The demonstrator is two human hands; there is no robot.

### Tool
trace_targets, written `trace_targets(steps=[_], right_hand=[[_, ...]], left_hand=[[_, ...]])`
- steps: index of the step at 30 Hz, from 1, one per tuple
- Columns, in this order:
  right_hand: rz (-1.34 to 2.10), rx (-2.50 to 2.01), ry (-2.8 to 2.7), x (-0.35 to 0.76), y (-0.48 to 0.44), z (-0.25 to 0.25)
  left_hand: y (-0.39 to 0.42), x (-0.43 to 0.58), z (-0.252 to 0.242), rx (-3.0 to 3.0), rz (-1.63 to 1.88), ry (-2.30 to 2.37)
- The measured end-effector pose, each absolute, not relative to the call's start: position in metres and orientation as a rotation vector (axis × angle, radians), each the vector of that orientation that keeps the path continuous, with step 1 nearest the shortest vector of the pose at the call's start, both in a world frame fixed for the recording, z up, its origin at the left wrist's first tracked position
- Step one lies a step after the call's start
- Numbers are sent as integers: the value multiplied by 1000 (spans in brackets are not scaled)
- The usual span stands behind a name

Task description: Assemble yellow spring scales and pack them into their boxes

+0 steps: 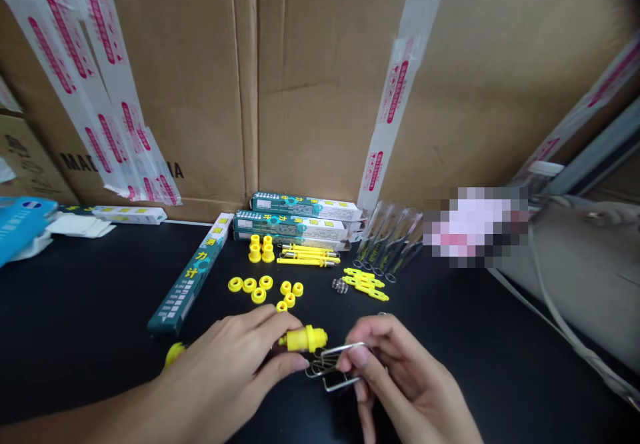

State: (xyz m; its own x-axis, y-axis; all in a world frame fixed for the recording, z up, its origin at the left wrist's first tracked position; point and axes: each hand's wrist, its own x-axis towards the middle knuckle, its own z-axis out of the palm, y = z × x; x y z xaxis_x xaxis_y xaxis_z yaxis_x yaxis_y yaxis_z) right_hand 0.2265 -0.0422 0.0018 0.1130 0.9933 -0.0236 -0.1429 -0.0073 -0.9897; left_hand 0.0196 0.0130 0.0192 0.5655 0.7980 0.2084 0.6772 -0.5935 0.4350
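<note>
My left hand (235, 364) pinches a small yellow plastic fitting (306, 339) between thumb and fingers, low in the middle of the black table (80, 311). My right hand (395, 377) is closed on a bent metal wire hook (334, 363), whose end lies just below the fitting. Beyond the hands lie several yellow rings (257, 287), yellow caps (261, 249), yellow rods (307, 256), yellow flat strips (365, 283) and a small metal spring (340, 286). Another yellow piece (174, 353) peeks out by my left wrist.
A long green box (193, 276) lies diagonally at the left; more green boxes (300, 221) are stacked against the taped cardboard wall (320, 84). Clear tubes (390, 244) lean at centre right. A blue pack (20, 224) sits far left, a grey case (585, 264) at the right.
</note>
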Motion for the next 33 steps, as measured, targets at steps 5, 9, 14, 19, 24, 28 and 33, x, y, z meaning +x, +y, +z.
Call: trace_targets(steps=[5,9,14,19,24,28,33], right_hand=[[1203,-1193,-1105,229,-39,3],[1146,-1163,-1174,226,-38,-2],[1061,-1170,-1217,225,-36,-7],[1062,-1162,-1243,225,-33,-9],[1068,-1142,-1238,224,-34,-12],[1063,-1113,-1226,222,-34,-13],[1084,-1107,-1251,224,-34,-16]], left_hand=[[18,20,18,2385,425,1092],[23,23,20,2313,358,1063],[22,26,22,2324,261,1136],[14,26,22,2405,284,1173],[11,26,19,2406,196,1241],[8,25,17,2520,291,1210],[7,25,15,2539,355,1217]])
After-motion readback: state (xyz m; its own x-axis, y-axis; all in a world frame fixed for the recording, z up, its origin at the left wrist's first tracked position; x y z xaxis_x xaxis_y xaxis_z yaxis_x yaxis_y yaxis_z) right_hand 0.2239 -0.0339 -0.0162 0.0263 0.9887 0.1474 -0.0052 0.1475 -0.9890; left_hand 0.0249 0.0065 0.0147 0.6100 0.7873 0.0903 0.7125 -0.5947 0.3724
